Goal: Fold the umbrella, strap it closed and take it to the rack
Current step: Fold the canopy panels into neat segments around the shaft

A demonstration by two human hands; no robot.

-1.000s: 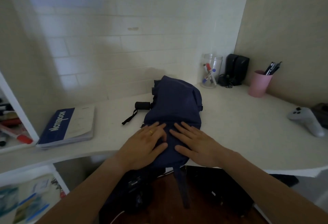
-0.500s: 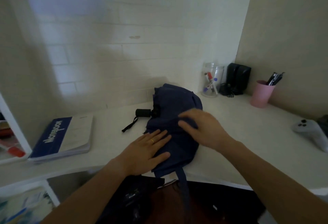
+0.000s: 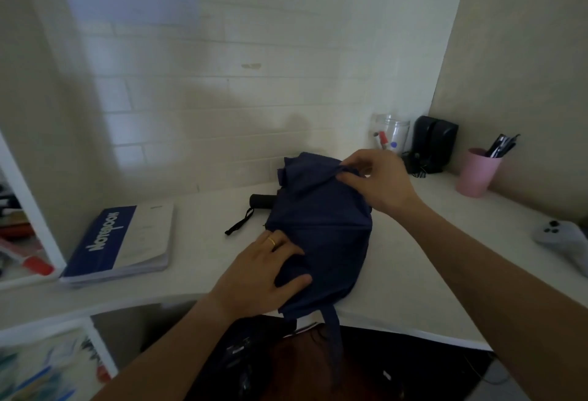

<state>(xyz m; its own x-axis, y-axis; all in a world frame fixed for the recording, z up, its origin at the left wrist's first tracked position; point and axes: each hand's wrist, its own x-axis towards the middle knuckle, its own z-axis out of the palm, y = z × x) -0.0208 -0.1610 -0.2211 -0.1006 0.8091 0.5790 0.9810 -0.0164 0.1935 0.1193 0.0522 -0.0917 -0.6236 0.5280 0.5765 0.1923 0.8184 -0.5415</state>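
A collapsed navy umbrella (image 3: 321, 225) lies loose on the white desk (image 3: 413, 273), its fabric spread and unstrapped. Its black handle (image 3: 261, 201) with a wrist loop pokes out at the left. The closing strap (image 3: 332, 334) hangs over the desk's front edge. My left hand (image 3: 264, 276) presses flat on the near part of the fabric, a ring on one finger. My right hand (image 3: 375, 181) pinches a fold of fabric at the far end of the umbrella. No rack is in view.
A blue notebook (image 3: 122, 241) lies to the left. At the back right stand a clear jar of markers (image 3: 393, 136), a black speaker (image 3: 434, 146) and a pink cup with pens (image 3: 477, 171). A grey game controller (image 3: 563, 238) sits far right. A white shelf (image 3: 28, 209) is at the left edge.
My right hand has left the near fabric, moved to the umbrella's far end and pinched a fold there. My left hand stays pressed on the near part.
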